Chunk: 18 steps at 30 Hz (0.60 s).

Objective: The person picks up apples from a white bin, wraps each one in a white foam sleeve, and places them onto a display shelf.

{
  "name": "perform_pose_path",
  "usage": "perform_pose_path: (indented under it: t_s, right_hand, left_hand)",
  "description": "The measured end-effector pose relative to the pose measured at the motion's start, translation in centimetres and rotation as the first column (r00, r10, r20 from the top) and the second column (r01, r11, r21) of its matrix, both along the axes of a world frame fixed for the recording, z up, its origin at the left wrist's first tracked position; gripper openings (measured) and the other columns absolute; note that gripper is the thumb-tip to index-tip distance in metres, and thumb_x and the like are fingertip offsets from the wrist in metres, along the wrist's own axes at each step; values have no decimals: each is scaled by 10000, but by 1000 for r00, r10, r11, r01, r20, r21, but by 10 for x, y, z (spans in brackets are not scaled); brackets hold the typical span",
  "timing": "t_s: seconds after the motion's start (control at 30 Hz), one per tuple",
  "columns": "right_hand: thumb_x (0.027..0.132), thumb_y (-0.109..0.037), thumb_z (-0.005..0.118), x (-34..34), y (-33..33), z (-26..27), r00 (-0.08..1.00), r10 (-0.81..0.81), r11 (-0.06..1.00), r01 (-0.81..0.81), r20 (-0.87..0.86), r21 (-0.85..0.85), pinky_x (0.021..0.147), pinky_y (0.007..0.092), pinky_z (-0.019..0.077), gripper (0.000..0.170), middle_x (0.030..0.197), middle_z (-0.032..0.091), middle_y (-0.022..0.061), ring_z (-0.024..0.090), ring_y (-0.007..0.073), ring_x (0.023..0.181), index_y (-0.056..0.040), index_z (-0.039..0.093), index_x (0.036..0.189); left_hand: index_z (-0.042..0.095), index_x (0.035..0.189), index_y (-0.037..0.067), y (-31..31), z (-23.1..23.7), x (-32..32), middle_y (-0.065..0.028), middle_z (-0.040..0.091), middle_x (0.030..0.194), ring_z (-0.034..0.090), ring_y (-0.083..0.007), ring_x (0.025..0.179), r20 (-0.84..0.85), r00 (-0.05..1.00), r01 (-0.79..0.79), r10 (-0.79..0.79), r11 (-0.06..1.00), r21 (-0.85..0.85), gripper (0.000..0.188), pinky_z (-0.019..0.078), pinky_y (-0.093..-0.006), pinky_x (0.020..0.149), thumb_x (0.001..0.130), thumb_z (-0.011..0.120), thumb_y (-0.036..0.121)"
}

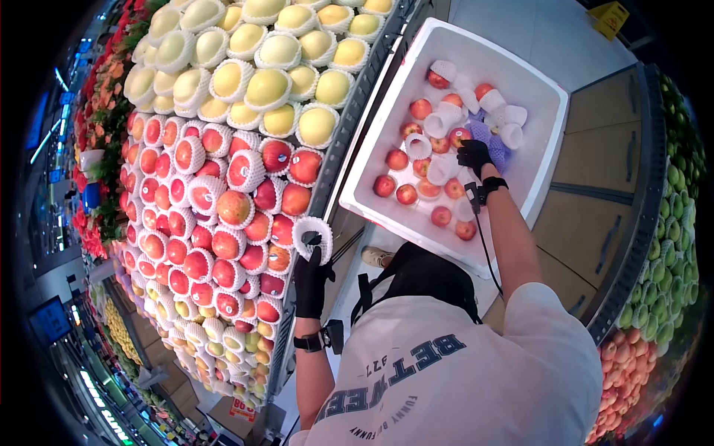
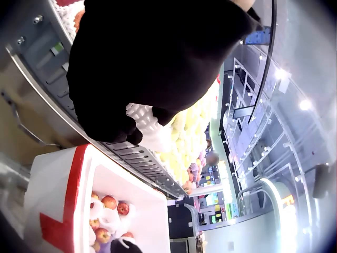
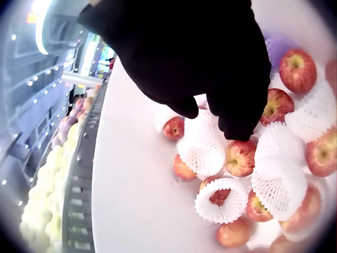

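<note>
Pinched in the gloved left hand (image 1: 311, 286) is a white foam net sleeve (image 1: 322, 251), beside the sloping apple display; in the left wrist view the foam (image 2: 150, 129) shows between the thumb and fingers of the hand (image 2: 142, 63). Over in the white foam box (image 1: 379, 123), the gloved right hand (image 1: 474, 154) reaches down among loose red apples and empty sleeves, its fingers at an apple (image 1: 460, 136). Seen from the right wrist, the bent fingertips of that hand (image 3: 195, 58) are just above an apple (image 3: 240, 158), with a gap between thumb and fingers and a foam sleeve (image 3: 202, 145) below.
Red apples in foam nets (image 1: 227, 245) fill the display left of the box, with yellow fruit (image 1: 268, 88) farther up. Purple foam nets (image 1: 491, 141) lie in the box. Wooden cabinets (image 1: 595, 156) stand at the right, near green fruit (image 1: 673, 230). A yellow floor sign (image 1: 611, 21) is beyond.
</note>
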State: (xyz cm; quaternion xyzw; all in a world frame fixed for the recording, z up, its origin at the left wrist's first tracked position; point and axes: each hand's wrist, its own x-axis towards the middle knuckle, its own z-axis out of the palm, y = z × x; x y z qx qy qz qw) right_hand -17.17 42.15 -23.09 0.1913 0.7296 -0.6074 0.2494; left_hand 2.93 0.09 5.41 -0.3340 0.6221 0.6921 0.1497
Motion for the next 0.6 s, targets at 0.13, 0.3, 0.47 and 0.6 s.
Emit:
perform_pose_path:
  t_s: [0.13, 0.3, 0.47, 0.6]
  right_hand:
    - [915, -180, 545, 10, -50, 78, 994, 103, 927, -104, -23, -361, 594, 270, 534, 232, 860, 666, 74, 659, 160, 730, -21, 618, 1067]
    - [887, -246, 612, 32, -130, 176, 794, 583, 618, -572, -174, -540, 622, 280, 518, 395, 1023, 627, 127, 640, 158, 789, 7, 548, 1183]
    - [874, -396, 632, 66, -180, 235, 616, 744, 552, -784, -257, -284, 617, 278, 494, 514, 969, 616, 84, 617, 143, 793, -56, 517, 1242]
    - [856, -304, 628, 64, -167, 216, 722, 675, 692, -692, -156, -208, 773, 340, 506, 398, 974, 659, 138, 636, 221, 876, -17, 589, 1129]
  left_hand:
    - [542, 1189, 50, 13, -3, -9, -22, 567, 793, 534, -85, 618, 9, 995, 100, -99, 993, -61, 377, 403, -216, 468, 910, 608, 294]
    - [515, 1232, 32, 32, -21, -18, -35, 611, 859, 581, -92, 633, 68, 963, 267, -260, 953, -144, 406, 402, -212, 420, 895, 629, 230]
    - [480, 1283, 28, 51, -18, -29, -34, 607, 835, 562, -86, 606, 94, 896, 443, -434, 891, -103, 441, 415, -222, 447, 899, 620, 194]
    - [423, 1351, 25, 61, -9, -35, -68, 642, 866, 548, -87, 594, 53, 880, 475, -472, 876, -78, 474, 456, -232, 525, 923, 574, 163]
